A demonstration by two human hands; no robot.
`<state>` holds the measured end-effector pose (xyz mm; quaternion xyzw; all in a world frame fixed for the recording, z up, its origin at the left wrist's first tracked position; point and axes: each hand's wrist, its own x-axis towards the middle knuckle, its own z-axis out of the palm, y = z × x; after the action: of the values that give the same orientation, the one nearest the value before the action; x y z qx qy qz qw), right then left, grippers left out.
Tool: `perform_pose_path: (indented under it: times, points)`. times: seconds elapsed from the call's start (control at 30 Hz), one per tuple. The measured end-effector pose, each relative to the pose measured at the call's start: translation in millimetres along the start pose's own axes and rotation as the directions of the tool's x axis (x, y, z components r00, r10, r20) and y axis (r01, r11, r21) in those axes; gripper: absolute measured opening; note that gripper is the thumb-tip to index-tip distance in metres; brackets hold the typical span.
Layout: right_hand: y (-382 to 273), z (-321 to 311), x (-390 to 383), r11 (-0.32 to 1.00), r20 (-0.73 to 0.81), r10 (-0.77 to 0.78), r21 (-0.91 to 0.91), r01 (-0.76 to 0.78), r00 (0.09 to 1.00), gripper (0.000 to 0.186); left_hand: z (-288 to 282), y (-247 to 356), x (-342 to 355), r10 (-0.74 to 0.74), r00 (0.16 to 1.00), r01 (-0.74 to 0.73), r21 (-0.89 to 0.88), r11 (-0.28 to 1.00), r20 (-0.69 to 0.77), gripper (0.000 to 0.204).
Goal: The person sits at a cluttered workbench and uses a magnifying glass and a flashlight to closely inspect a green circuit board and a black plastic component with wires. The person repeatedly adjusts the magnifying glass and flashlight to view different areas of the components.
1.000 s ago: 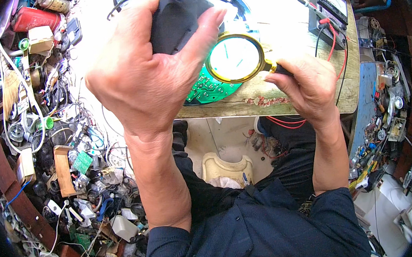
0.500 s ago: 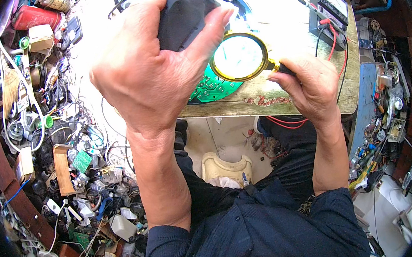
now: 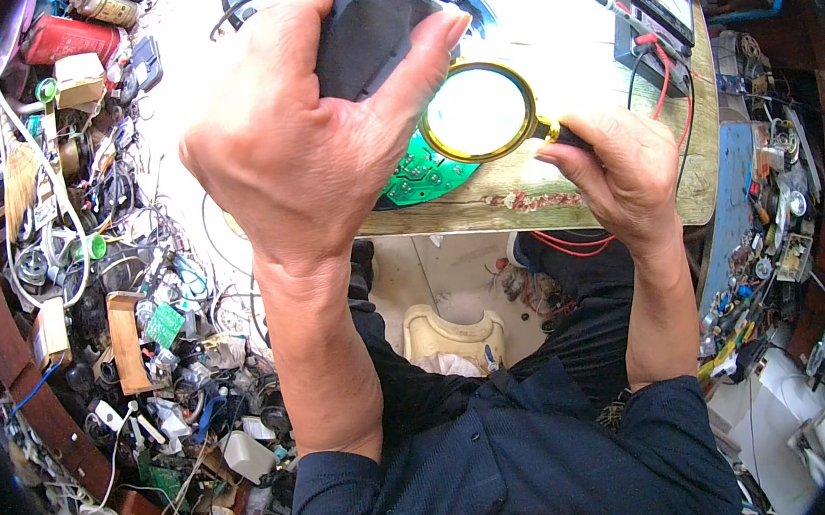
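Note:
My right hand (image 3: 620,170) pinches the dark handle of a magnifying glass (image 3: 532,127) with a gold rim. Its round lens is filled with white glare over a green circuit board (image 3: 429,177) at the table's near edge. My left hand (image 3: 295,144) is wrapped round a black boxy device (image 3: 360,47) above the board, thumb along its right side. What kind of device it is, I cannot make out. The left hand and the device cover much of the board, and a shiny curved rim (image 3: 466,0) shows behind them.
An analog multimeter (image 3: 654,16) with red and black leads stands at the table's right. Heaps of cables and electronic parts (image 3: 164,329) crowd the left side, and more parts (image 3: 781,219) lie at the right. A cream stool (image 3: 451,334) shows between my legs.
The table and the things on it have shifted very slightly in view. The lens now shows plainer white glare. Both hands keep their grips and almost the same places.

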<state>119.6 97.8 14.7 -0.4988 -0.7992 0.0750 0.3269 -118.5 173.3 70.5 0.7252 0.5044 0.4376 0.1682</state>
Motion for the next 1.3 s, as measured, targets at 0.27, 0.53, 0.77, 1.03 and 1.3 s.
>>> perform_pose_path:
  times: [0.27,0.53,0.77,1.03,1.3]
  points:
    - [-0.3,-1.3,-0.7,1.0,0.009,0.011,-0.007,-0.011,1.0,0.034,3.3,-4.9,-0.7,0.061,0.998,-0.059,0.059,0.996,-0.022,0.043]
    - [1.5,-1.0,-1.5,1.0,0.003,0.003,-0.016,-0.003,1.0,0.033,18.2,-29.6,-11.3,0.187,0.974,-0.164,0.171,0.972,-0.128,0.042]
    - [-0.1,-3.5,-1.7,0.999,0.009,0.019,-0.028,-0.019,1.0,0.032,24.3,-42.5,-11.0,0.283,0.938,-0.253,0.163,0.954,-0.198,0.042]
    - [1.2,-3.8,-2.8,0.999,0.004,0.016,-0.03,-0.016,1.0,0.031,15.9,-15.1,-9.5,0.108,0.991,-0.1,0.103,0.99,-0.076,0.043]
    - [2.6,-5.9,-4.3,0.999,0.007,0.013,-0.046,-0.013,1.0,0.031,5.3,7.9,0.3,-0.012,1.0,0.011,0.028,1.0,0.003,0.043]
